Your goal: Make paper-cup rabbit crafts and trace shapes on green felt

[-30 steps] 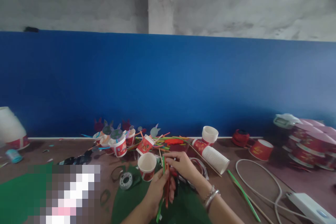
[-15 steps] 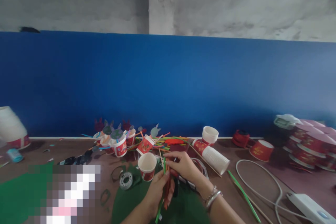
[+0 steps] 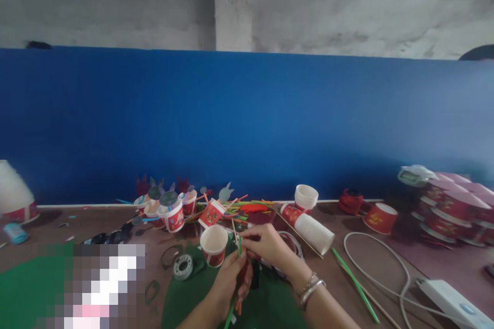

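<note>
My left hand (image 3: 231, 272) is closed around a green strip (image 3: 230, 316) and an orange strip (image 3: 239, 309), both running lengthwise through the fingers. The thumb presses on them near the top. My right hand (image 3: 264, 244), with bracelets at the wrist, meets the upper ends of the strips, its thumb and fingertips pinched together there. Exactly what its fingertips grip is partly hidden. Just left of the hands stands an open paper cup (image 3: 214, 247), white inside with a red outside. A roll of tape (image 3: 182, 266) lies beside that cup.
Decorated cups (image 3: 172, 216) with animal-shaped cutouts stand at the back left. Coloured strips (image 3: 254, 208) lie behind the hands. A toppled stack of cups (image 3: 314, 231), a white cable (image 3: 403, 267), a power strip (image 3: 450, 300) and stacked red tubs (image 3: 447, 216) occupy the right. A blue partition (image 3: 247, 123) rises behind.
My right fingertips have come slightly lower and closer to my left thumb, covering more of the orange strip's top. The view has shifted slightly, and a dark rounded shape now shows above the partition's right end.
</note>
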